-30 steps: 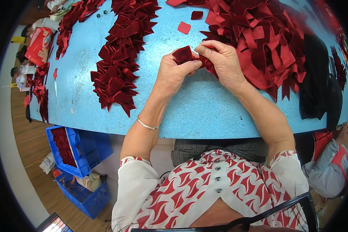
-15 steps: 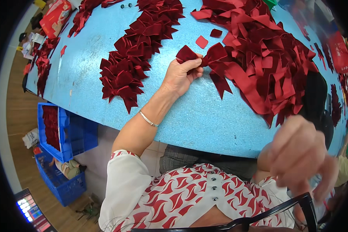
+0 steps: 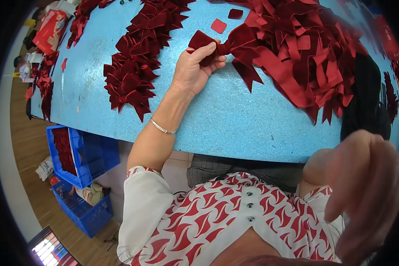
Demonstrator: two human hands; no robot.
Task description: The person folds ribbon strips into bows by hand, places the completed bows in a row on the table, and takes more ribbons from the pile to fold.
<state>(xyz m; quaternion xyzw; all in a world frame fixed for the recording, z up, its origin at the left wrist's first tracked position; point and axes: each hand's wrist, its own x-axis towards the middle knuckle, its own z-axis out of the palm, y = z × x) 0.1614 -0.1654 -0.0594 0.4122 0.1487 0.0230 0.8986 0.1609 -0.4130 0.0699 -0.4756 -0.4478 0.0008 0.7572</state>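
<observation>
"What was your left hand doing?"

"My left hand [image 3: 193, 73] was pinching a dark red velvet bow [image 3: 229, 46], thumb on top and fingers curled behind it, close beside the knot. One loop stuck out past my thumb on the left. The other spread away to the right of my fingers, with a notched tail hanging toward me."

"And the right?"

"My right hand [image 3: 368, 186] was up close to my eyes, well apart from the bow, lower and far to the right of the left hand. It was so blurred that I couldn't tell how its fingers stood, or whether they held anything."

"What lay around them?"

"Just beyond the bow were two small squares, a bright red one [image 3: 218, 25] and a darker one [image 3: 235, 14]. To the right of my left hand a big heap of red ribbons [image 3: 306, 66] reached right up to the bow. To its left ran a thick row of finished-looking bows [image 3: 135, 80]. All of it lay on a blue table [image 3: 235, 119]. Some black cloth [image 3: 365, 97] hung just beyond my right hand."

"Anything farther out?"

"Past the table edge, left of my left forearm, a blue crate [image 3: 83, 180] held dark red pieces, and another blue crate [image 3: 93, 224] sat nearer me."
</observation>
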